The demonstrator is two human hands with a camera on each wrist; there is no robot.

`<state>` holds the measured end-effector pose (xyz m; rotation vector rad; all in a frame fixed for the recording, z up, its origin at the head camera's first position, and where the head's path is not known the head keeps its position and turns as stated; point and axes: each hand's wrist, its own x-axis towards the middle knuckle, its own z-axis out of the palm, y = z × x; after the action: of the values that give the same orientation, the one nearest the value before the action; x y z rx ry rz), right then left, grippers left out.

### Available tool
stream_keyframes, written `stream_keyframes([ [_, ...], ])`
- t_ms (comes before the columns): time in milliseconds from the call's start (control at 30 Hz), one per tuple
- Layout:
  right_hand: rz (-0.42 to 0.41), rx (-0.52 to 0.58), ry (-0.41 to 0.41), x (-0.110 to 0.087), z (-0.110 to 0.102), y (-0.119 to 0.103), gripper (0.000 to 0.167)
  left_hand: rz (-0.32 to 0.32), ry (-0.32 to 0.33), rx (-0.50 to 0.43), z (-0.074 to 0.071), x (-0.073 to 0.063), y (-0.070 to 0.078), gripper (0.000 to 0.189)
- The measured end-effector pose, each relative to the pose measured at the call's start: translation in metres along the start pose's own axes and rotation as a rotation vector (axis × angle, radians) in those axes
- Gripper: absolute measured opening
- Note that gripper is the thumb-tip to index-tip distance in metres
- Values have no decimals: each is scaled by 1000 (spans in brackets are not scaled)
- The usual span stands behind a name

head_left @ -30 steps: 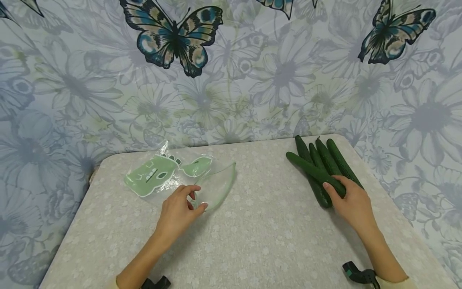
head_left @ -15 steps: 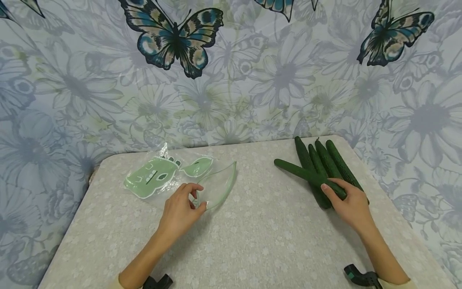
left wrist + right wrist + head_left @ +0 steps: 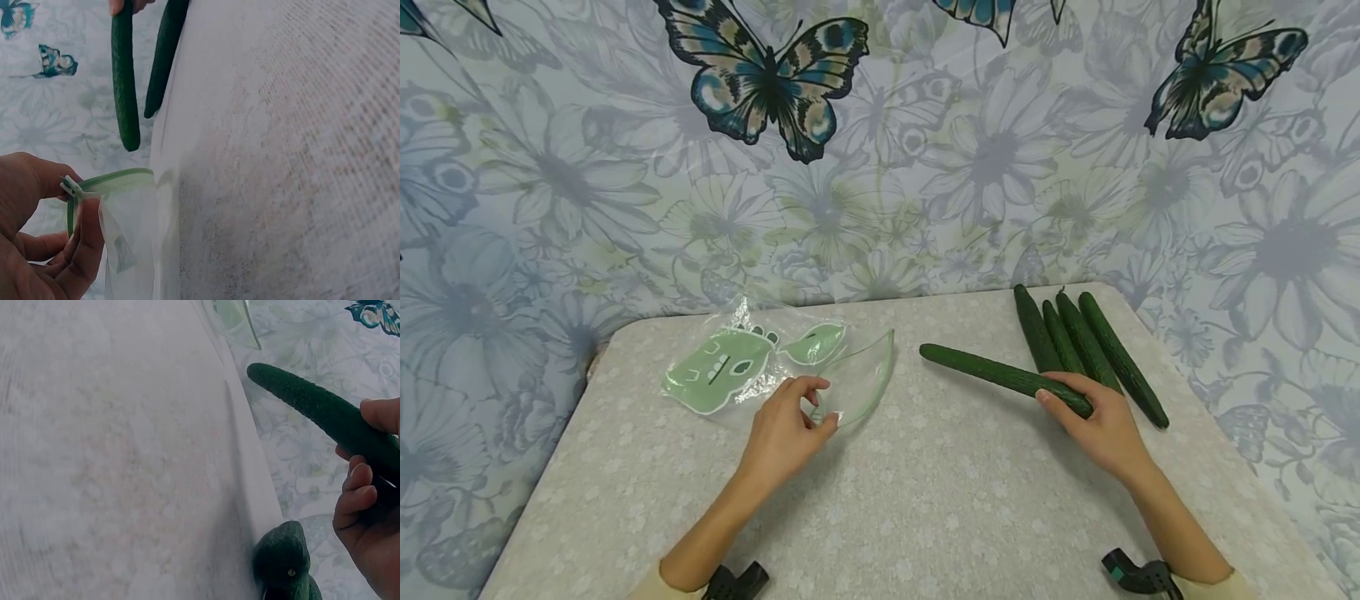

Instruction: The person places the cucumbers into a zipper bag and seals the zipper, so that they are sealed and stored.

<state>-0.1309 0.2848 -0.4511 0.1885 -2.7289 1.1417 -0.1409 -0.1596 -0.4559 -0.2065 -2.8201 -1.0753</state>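
Note:
A clear plastic zip bag [image 3: 718,371] with a green cartoon print lies on the left of the table, its green-edged mouth gaping to the right. My left hand [image 3: 785,429] holds the bag at that mouth; in the left wrist view the fingers are curled by the white zip slider [image 3: 72,186] on the green rim. One cucumber [image 3: 977,365] is gripped near its right end by my right hand [image 3: 1097,425], thumb on one side and fingers on the other. It is raised over the table, its free end pointing left towards the bag's mouth.
Several more cucumbers [image 3: 1120,358] lie side by side at the table's back right, partly behind the right hand. The table [image 3: 917,500] has a pale patterned cloth and meets a butterfly-print backdrop [image 3: 880,167] at its far edge.
The right hand has drawn the cucumber off the pile, moving it left and swinging its free end towards the bag. The left hand has shifted slightly right, still at the bag's mouth.

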Motion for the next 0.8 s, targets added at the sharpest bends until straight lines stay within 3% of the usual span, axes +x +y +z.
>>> stream_keyframes([
  [300, -28, 52, -88, 8, 15, -6, 37, 17, -2, 6, 0, 4, 4, 47],
  [800, -92, 186, -157, 37, 48, -21, 37, 16, -6, 9, 0, 3, 8, 46],
])
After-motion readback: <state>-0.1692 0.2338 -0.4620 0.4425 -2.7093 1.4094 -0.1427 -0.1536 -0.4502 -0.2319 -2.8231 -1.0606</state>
